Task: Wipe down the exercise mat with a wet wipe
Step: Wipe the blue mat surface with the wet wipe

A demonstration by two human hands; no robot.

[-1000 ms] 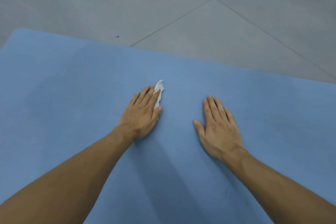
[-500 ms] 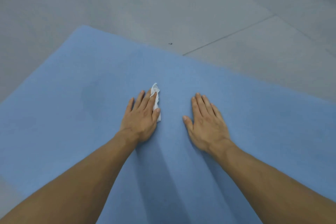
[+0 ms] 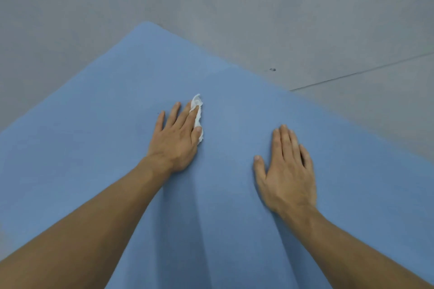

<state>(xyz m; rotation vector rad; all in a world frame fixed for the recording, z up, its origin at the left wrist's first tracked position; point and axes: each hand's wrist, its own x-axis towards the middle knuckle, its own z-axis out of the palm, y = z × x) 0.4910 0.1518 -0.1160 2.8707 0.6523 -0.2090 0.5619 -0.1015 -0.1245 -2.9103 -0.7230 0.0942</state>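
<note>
My left hand point(image 3: 175, 138) lies flat on the mat point(image 3: 98, 148), fingers spread, pinning the wipe point(image 3: 197, 110) under the palm and first finger. Only a crumpled white strip of it shows, along the thumb side of the hand, from beside the thumb up past the fingertips. That strip runs the same way my fingers point, away from me and a little right, toward the mat's far edge. How much wipe sits under the palm I cannot tell.

My right hand point(image 3: 285, 171) is empty, open and pressed flat on the mat, well apart to the right and nearer to me than the left. I judge it is bracing me and steadying the mat.

The mat's far corner point(image 3: 146, 24) points away from me, up and left of my left hand, with bare floor point(image 3: 305, 19) beyond. The left hand is nearer that corner, so I judge the next stroke is its job, pushed outward across blue still unwiped.
</note>
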